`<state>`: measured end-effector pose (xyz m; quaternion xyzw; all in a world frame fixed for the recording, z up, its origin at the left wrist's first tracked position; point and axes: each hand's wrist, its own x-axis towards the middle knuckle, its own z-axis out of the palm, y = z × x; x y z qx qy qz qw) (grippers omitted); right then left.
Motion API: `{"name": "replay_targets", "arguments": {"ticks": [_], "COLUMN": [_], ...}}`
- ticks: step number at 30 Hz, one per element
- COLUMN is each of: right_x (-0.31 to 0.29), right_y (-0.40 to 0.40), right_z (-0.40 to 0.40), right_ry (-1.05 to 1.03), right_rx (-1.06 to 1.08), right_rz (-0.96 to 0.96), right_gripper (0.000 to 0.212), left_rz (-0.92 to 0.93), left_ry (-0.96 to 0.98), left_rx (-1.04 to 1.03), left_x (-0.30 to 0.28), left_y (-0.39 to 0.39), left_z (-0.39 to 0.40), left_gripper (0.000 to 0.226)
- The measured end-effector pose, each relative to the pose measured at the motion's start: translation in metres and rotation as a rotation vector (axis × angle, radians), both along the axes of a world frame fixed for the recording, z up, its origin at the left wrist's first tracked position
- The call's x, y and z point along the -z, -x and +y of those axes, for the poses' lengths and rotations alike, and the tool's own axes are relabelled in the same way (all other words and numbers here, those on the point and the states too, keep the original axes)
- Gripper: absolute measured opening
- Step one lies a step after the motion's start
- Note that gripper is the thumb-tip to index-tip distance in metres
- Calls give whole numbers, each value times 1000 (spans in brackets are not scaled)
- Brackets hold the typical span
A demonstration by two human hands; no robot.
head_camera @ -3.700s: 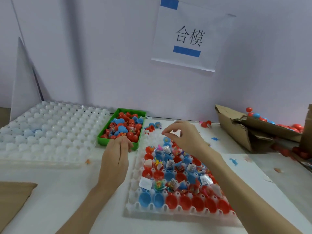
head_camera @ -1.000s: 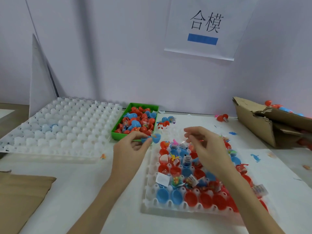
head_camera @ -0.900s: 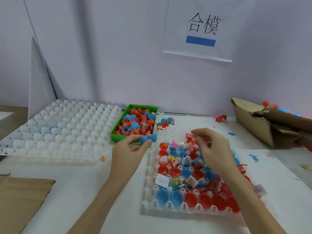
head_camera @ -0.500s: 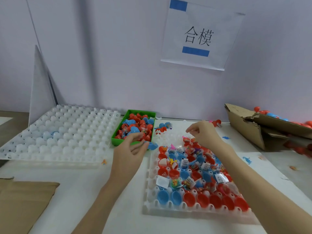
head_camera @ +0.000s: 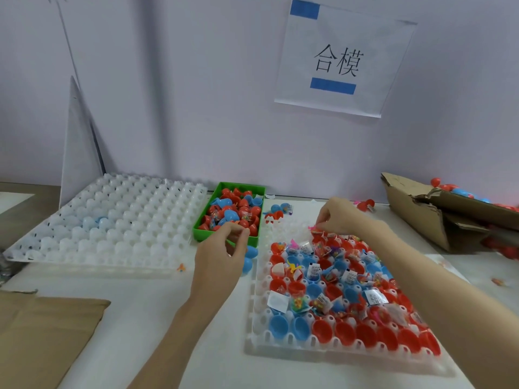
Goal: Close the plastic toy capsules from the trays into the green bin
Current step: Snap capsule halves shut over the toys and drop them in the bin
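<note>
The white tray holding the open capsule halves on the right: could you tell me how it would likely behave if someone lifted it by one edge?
The white tray looks like thin moulded plastic, so it would probably flex or sag. It seems light itself, yet many red and blue halves and toy packets sit loosely in it, so tilting would likely spill them.
</note>
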<state>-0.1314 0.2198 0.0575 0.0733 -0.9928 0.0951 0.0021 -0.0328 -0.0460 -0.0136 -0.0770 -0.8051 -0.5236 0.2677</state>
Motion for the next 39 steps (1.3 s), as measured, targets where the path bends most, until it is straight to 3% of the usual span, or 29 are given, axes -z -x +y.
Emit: {"name": "replay_targets", "arguments": {"ticks": [8,11,14,20,25,27,30,39], "right_x": [-32,-37,-28,13,28,30,33,36], "right_y": [-11,-33,-60,-103,-113,-116,-119,-124], "right_z": [-13,-35,-60,-85,-87,-87,-88,-87], "right_ry": [268,420,557,670,800,829,804,786], "right_rx": [21,5,33,107,122,85,-5,1], "right_rz": [44,10,-15,99,187,245,349,483], "right_gripper": [16,12,10,12,5,13,23,13], "left_rz": [74,45,-130,-218,-258,-257,-271,-350], "left_ry": [-8,-77,-189,-313,-301,-327,-358,-378], "left_rx": [125,267,332,332,422,448,462,508], "left_x": [-10,-14,-16,-11,-15,-16,-16,-19], "left_y": [-6,-13,-18,-10,-13,-13,-13,-15], "left_z": [2,13,23,10,5,4,3,2], "left_gripper": [7,29,50,7,14,17,17,15]}}
